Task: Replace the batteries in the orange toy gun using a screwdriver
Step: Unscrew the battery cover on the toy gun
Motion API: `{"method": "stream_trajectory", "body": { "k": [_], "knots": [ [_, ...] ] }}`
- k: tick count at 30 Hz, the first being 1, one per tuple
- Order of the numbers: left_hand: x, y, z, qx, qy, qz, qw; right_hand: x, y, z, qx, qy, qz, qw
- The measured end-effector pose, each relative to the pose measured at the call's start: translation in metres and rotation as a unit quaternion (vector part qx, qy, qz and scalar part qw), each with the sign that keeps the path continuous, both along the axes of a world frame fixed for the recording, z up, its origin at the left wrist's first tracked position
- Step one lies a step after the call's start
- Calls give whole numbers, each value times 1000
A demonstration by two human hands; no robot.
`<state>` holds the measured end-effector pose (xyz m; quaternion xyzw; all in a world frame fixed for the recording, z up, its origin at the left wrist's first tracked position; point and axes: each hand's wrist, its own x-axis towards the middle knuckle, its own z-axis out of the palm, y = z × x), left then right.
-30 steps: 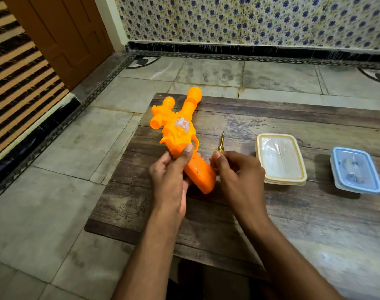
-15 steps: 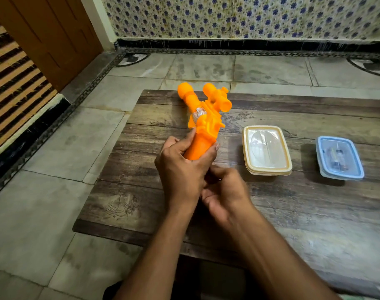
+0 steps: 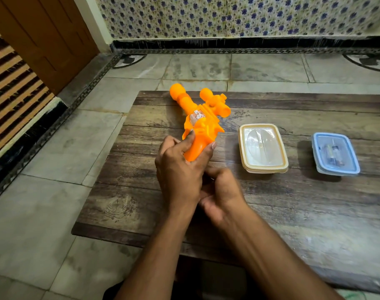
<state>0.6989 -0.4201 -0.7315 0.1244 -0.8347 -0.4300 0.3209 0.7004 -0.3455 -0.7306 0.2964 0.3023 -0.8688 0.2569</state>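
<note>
Furthest left of the grip lies only tiled floor and a wooden door (image 3: 44, 40), well apart from the work. The left hand (image 3: 180, 169) is wrapped round the handle of the orange toy gun (image 3: 201, 124), index finger laid up along the trigger guard and thumb pressed on the far side of the handle, so the toy is clamped firmly. It is held tilted above the wooden table (image 3: 271, 202), barrel pointing away from the person and up to the left, the scope to the right of the barrel. That pose appears chosen to turn the butt of the handle, where a battery cover probably sits, toward the other hand.

Just right of and below that grip, the right hand (image 3: 222, 193) tucks in against the left, fingers curled under the handle's base. Whether it pinches the screwdriver there cannot be told; no tool shows, and the left hand hides the spot. It is probably working at the cover screw.

Well to the right of both hands stand two closed containers: a cream-rimmed clear-lidded box (image 3: 263, 148), seemingly vacant, and further right a blue-rimmed box (image 3: 335, 154) with small items inside, possibly the spare batteries, kept within easy reach.
</note>
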Motion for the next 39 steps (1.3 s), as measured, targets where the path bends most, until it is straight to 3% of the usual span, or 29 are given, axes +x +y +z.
{"method": "stream_trajectory", "body": {
  "k": [9,13,20,23,39],
  "knots": [
    [-1,-5,-5,-20,-22,-33,999,0,-1,-1,11,-12,-16,1000],
    [-2,-10,-3,21,-4,-21,1000,-1,4,4,-36,0,1,999],
    [-1,-8,1,45,6,-10,999,-1,2,0,-12,-5,-20,1000],
    [-1,-6,1,26,-20,-20,999,2,-3,4,-27,6,-9,1000],
    [-3,-11,2,117,11,-16,993,6,2,10,-147,79,24,986]
  ]
}}
